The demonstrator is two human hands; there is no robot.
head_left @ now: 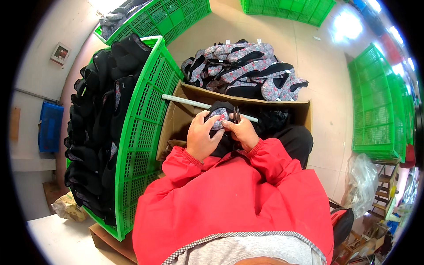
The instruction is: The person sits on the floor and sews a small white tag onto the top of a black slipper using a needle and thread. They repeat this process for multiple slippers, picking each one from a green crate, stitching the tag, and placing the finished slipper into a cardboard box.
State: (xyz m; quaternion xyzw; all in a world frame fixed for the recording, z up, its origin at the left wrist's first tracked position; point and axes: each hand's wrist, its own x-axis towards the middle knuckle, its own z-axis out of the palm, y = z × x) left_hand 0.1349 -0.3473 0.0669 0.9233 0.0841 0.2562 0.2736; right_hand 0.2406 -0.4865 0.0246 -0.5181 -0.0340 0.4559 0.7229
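Left hand (201, 139) grips floral shoe (219, 115); right hand (241, 132) holds scissors (236, 115); green crate (145, 132) full of black shoes (95, 123).

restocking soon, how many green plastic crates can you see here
4 at least. One crate full of dark shoe uppers stands at the person's left, one behind it at top left, one at top centre, and a stack at right that may hide more.

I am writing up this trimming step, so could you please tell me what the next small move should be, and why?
Probably close the scissors on whatever edge needs trimming on the shoe piece. The left hand already steadies the patterned piece over the cardboard box, and the right hand holds the scissors right against it.
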